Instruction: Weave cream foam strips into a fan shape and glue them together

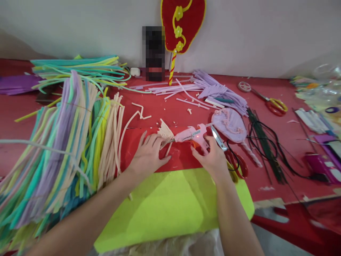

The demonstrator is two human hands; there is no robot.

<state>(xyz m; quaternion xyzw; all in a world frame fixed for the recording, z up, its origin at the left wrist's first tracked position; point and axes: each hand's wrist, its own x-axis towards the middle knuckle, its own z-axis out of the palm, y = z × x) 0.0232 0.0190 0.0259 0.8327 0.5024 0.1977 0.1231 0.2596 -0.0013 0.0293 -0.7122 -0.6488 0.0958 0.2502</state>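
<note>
A pink hot glue gun (194,135) lies across the middle of the red table, its nozzle pointing left. My right hand (214,158) has thumb and fingers around its handle. Beside the nozzle is a fan of short cream pipe cleaner pieces (165,129). My left hand (149,151) rests flat there, fingers spread, thumb apart, fingertips touching the pieces close to the nozzle. Scissors (218,139) with red and yellow handles lie partly behind my right hand. A lilac pipe cleaner fan (229,124) with a twisted handle sits just beyond.
Bundles of coloured pipe cleaners (61,142) crowd the left side. A lime-green sheet (170,209) covers the front edge. Lilac pipe cleaners (213,87) lie behind, below a red fan (183,21). Green stems (269,153), black cable and other scissors (277,106) occupy the right.
</note>
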